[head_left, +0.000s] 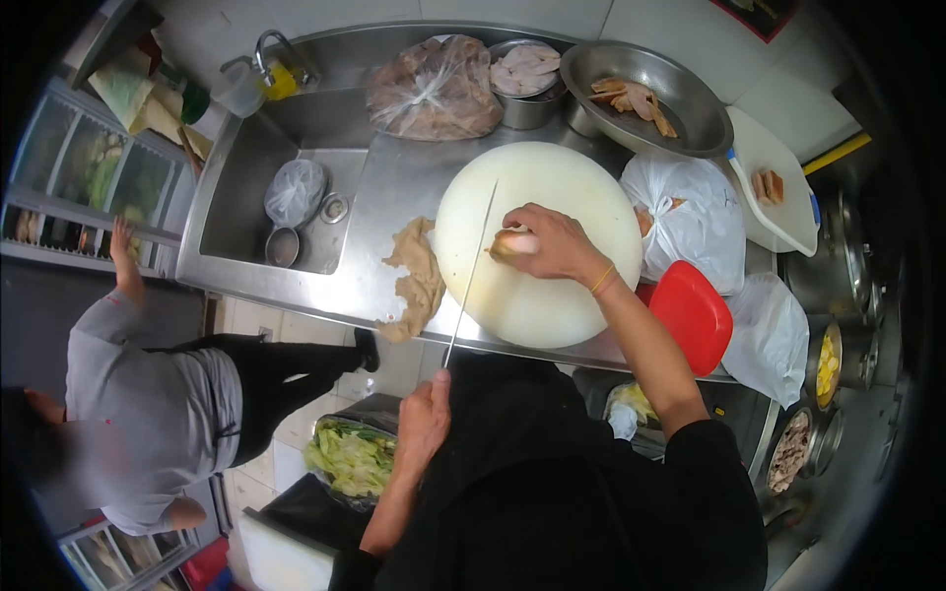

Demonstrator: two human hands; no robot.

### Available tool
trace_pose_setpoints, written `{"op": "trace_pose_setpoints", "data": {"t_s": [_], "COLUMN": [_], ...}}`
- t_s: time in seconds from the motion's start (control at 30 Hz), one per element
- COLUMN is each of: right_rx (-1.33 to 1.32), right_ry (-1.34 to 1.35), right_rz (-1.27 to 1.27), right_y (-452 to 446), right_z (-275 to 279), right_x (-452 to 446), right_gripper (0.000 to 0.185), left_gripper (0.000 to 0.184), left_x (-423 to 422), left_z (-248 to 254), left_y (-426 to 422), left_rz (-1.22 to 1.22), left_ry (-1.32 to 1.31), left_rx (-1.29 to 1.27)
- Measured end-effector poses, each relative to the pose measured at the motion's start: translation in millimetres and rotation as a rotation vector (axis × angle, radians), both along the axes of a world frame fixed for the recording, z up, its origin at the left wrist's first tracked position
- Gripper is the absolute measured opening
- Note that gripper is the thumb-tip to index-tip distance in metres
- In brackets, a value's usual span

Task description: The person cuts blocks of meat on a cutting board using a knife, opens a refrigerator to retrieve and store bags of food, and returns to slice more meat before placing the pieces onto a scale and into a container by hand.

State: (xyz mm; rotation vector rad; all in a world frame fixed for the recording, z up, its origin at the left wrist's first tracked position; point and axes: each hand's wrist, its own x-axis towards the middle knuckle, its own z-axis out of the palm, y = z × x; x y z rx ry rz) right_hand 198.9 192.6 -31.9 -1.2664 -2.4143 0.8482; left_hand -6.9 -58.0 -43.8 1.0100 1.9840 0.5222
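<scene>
My left hand [422, 426] is wrapped round the handle of a long knife [471, 271], just off the counter's front edge. The blade, seen nearly edge-on, reaches over the left part of a round white chopping board [581, 192]. Over the board's middle, my right hand [555, 246] grips a small piece of meat [516, 242], pale on one side and browned on the other. The meat is close to the right of the blade; whether it touches the board I cannot tell. A crumpled brown cloth [414, 276] lies left of the board.
Behind the board are a bag of meat [434, 89], a pot of pale meat [524, 74] and a steel bowl [641, 59]. White bags [690, 217] and a red container [690, 320] stand right. A sink [236, 197] is left, with a person [158, 394] beside an open fridge drawer.
</scene>
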Motion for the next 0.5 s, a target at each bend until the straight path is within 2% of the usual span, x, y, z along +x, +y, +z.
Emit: {"op": "trace_pose_setpoints", "data": {"t_s": [0.07, 0.27, 0.5], "right_rx": [0.181, 0.282, 0.295], "right_ry": [-0.006, 0.063, 0.031], "right_rz": [-0.008, -0.170, -0.200], "right_y": [-8, -17, -20], "right_z": [1, -11, -13], "right_x": [-5, -17, -20], "right_gripper": [0.035, 0.024, 0.026], "left_gripper": [0.063, 0.061, 0.059], "left_x": [4, 16, 25], "left_z": [7, 26, 29], "left_y": [5, 20, 27], "left_rz": [-0.011, -0.027, -0.041], "left_ry": [-0.012, -0.038, -0.014], "left_rx": [0.000, 0.012, 0.022]}}
